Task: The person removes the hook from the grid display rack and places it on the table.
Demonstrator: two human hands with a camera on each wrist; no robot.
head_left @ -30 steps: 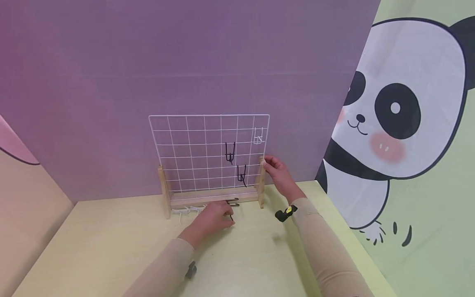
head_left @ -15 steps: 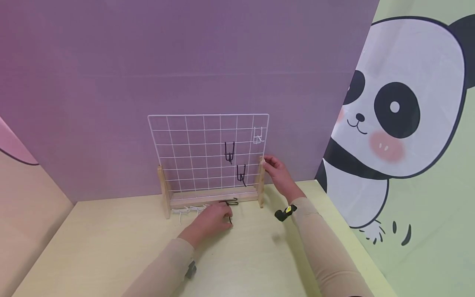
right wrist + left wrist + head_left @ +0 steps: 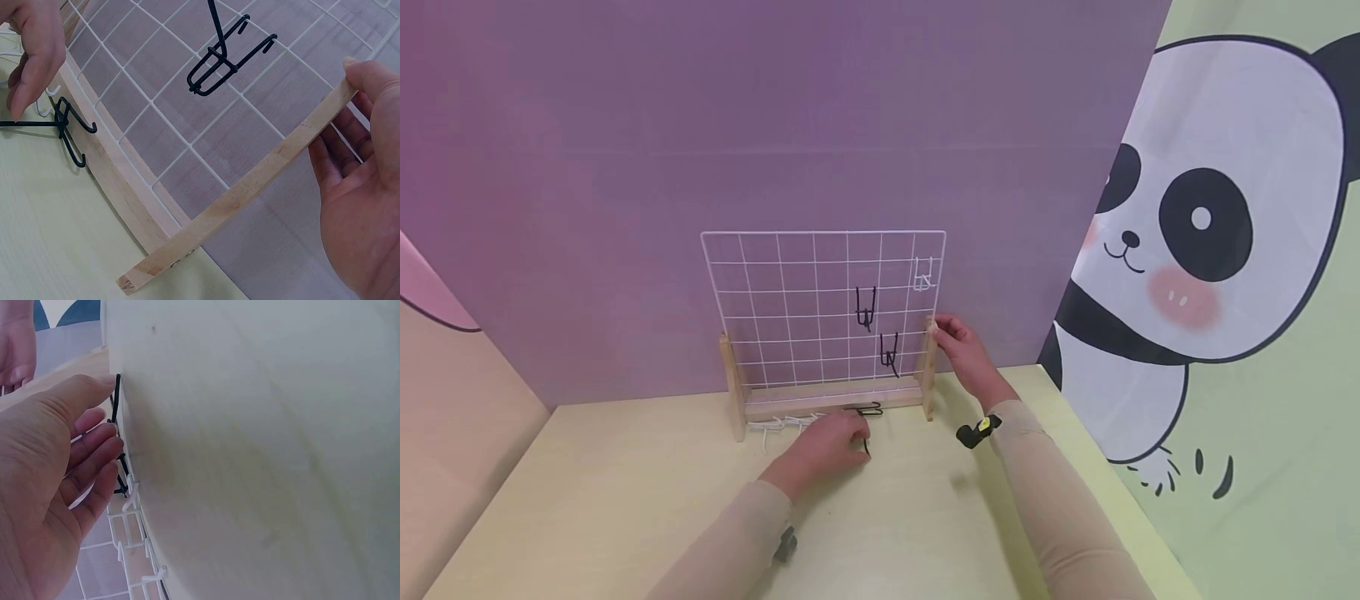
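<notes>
A black hook (image 3: 62, 122) lies on the bench (image 3: 625, 483), just in front of the wooden rail (image 3: 831, 408) of a display rack. The left hand (image 3: 829, 442) is over it, with its thumb at the stem and its fingers loosely curled beside it; whether they pinch the stem, I cannot tell. White hooks (image 3: 767, 427) lie on the bench along the rail, to the left of that hand and partly hidden by it. The right hand (image 3: 964, 350) grips the upper end of the right wooden post (image 3: 231, 199), thumb in front and fingers curled behind. Between this post and the left wooden post (image 3: 732, 387) stands a white wire grid (image 3: 823, 232), which rises above both. On its right half hang an upper black hook (image 3: 866, 317) and, lower and farther right, a second black hook (image 3: 889, 358); a white wire hook (image 3: 922, 282) hangs near the upper right corner. Beige sleeves (image 3: 1060, 508) cover both forearms. Behind the rack is a purple wall (image 3: 812, 100), and at right a pale green wall carries a large cartoon panda (image 3: 1262, 167).
</notes>
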